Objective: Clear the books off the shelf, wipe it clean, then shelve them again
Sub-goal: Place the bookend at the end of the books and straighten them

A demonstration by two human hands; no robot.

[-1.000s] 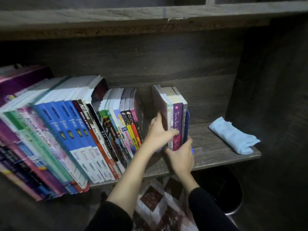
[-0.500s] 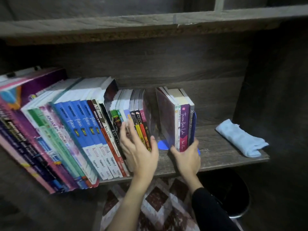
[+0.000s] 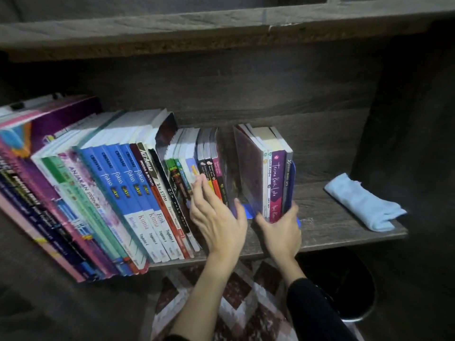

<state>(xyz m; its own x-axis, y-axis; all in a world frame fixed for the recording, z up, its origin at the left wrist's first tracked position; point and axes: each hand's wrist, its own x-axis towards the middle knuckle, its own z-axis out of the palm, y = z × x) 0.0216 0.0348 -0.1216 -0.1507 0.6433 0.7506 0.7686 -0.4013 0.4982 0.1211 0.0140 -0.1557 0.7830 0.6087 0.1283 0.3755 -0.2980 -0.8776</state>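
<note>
A long row of leaning books [image 3: 128,193] fills the left of the grey wooden shelf [image 3: 327,232]. A small upright group of books [image 3: 270,183] stands apart to its right, backed by a blue bookend [image 3: 292,185]. My left hand [image 3: 216,217] lies with straight fingers flat against the spines of the slim books at the row's right end. My right hand [image 3: 283,230] grips the foot of the upright group, thumb on its left face and fingers by the bookend.
A folded light-blue cloth [image 3: 362,205] lies on the shelf's right end. A thick board [image 3: 221,28] runs overhead. Below the shelf are a patterned rug [image 3: 241,301] and a round black stool [image 3: 344,286]. A dark side wall stands at the right.
My left hand left the upright group and moved left onto the spines of the leaning row. My right hand stayed at the foot of the upright group.
</note>
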